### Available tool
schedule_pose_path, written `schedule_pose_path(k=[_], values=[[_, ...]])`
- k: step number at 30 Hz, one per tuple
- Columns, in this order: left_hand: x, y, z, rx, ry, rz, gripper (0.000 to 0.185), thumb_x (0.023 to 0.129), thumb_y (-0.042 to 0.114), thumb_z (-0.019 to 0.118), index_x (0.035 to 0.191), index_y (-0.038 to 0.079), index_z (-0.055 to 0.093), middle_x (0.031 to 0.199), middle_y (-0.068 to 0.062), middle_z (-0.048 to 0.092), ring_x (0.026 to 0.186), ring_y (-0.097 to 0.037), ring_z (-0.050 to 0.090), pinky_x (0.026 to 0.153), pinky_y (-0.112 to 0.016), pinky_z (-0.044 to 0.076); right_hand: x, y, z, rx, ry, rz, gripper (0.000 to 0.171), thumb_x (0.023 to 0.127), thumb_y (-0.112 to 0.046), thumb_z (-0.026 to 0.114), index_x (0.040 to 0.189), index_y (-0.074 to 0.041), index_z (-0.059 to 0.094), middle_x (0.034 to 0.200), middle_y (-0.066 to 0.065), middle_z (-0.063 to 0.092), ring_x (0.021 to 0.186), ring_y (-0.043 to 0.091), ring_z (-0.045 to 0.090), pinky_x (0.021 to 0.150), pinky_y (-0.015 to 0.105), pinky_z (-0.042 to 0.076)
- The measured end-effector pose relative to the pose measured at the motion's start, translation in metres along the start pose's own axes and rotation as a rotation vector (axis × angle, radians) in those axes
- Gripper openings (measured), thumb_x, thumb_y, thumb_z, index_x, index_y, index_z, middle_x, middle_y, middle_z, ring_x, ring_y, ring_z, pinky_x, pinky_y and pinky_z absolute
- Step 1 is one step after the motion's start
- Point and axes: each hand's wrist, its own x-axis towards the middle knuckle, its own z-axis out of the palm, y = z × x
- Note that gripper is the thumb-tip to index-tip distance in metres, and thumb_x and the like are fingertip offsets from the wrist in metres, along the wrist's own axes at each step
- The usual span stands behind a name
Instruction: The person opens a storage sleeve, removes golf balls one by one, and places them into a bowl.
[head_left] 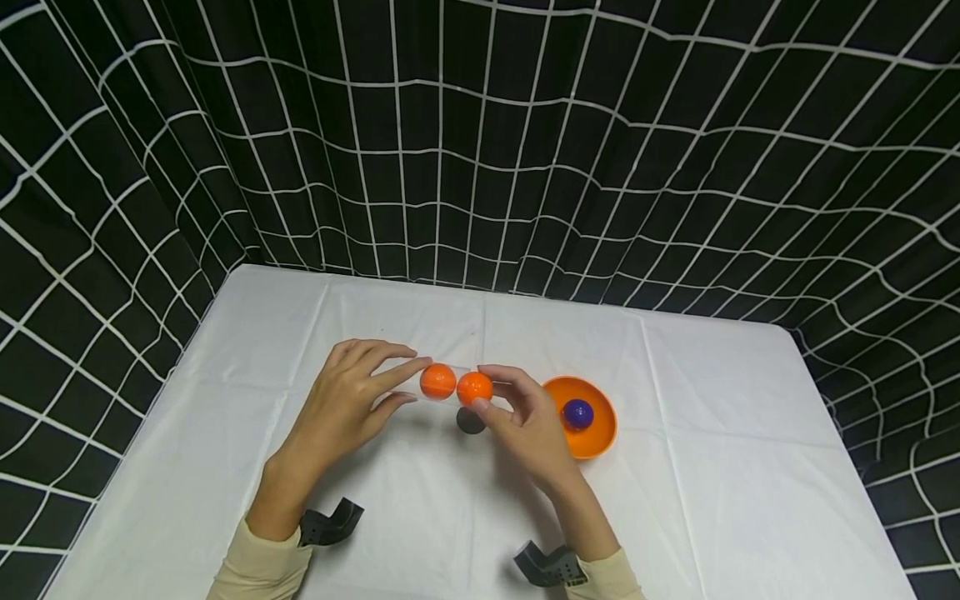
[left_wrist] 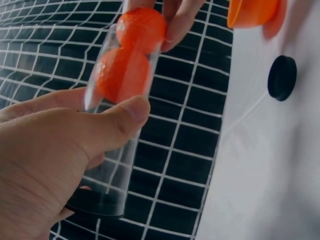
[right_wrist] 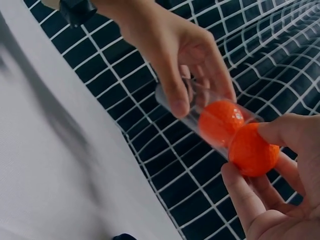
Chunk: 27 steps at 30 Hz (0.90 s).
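My left hand point(head_left: 341, 404) grips a clear tube point(left_wrist: 117, 170) with a dark closed end, thumb on one side and fingers on the other. Inside it, near the open mouth, sits an orange ball point(left_wrist: 120, 77). A second orange ball point(right_wrist: 253, 150) is pinched between the thumb and fingers of my right hand point(head_left: 536, 429). That ball is at the tube's mouth, appearing partly inside the rim in the left wrist view. Both hands are above the table, and the tube is tilted. On the cloth below lies a round black cap point(head_left: 471, 421).
Just right of my right hand stands an orange bowl point(head_left: 604, 432) with a dark blue ball point(head_left: 577, 414) in it. White cloth covers the table point(head_left: 742, 483). Behind the table and along its sides hangs a white net point(head_left: 525, 150) over black curtain.
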Motion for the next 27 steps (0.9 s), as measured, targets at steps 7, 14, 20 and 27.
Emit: schedule_pose_path(k=[7, 14, 20, 27], values=[[-0.001, 0.0, 0.003, -0.036, 0.013, -0.023, 0.05, 0.086, 0.025, 0.089, 0.134, 0.023, 0.074, 0.126, -0.002, 0.074, 0.121, -0.027, 0.067, 0.109, -0.048, 0.05, -0.003, -0.006, -0.005, 0.016, 0.007, -0.022, 0.042, 0.096, -0.006, 0.075, 0.136, -0.003, 0.063, 0.136, 0.019, 0.066, 0.115, 0.01, 0.069, 0.088, 0.021, 0.063], [-0.001, 0.0, 0.003, -0.068, 0.019, -0.042, 0.049, 0.085, 0.025, 0.089, 0.132, 0.021, 0.074, 0.126, -0.002, 0.074, 0.121, -0.025, 0.067, 0.111, -0.047, 0.051, -0.004, -0.007, -0.012, 0.037, 0.017, -0.037, 0.042, 0.095, -0.003, 0.076, 0.134, 0.0, 0.062, 0.133, 0.017, 0.065, 0.111, 0.01, 0.07, 0.09, 0.022, 0.063], [0.0, 0.001, 0.004, -0.079, 0.021, -0.036, 0.05, 0.086, 0.025, 0.089, 0.134, 0.021, 0.074, 0.126, -0.001, 0.074, 0.12, -0.024, 0.068, 0.111, -0.047, 0.051, -0.004, -0.006, -0.021, 0.032, 0.033, -0.032, 0.043, 0.095, -0.001, 0.075, 0.136, -0.003, 0.06, 0.129, 0.008, 0.066, 0.097, 0.011, 0.076, 0.088, 0.02, 0.062], [-0.001, 0.001, 0.003, -0.084, 0.021, -0.043, 0.051, 0.088, 0.026, 0.087, 0.136, 0.023, 0.072, 0.126, 0.0, 0.074, 0.119, -0.024, 0.069, 0.109, -0.046, 0.053, -0.005, -0.005, -0.031, 0.015, 0.069, -0.044, 0.042, 0.094, 0.0, 0.076, 0.133, 0.0, 0.062, 0.125, 0.004, 0.067, 0.102, 0.012, 0.075, 0.088, 0.02, 0.062]])
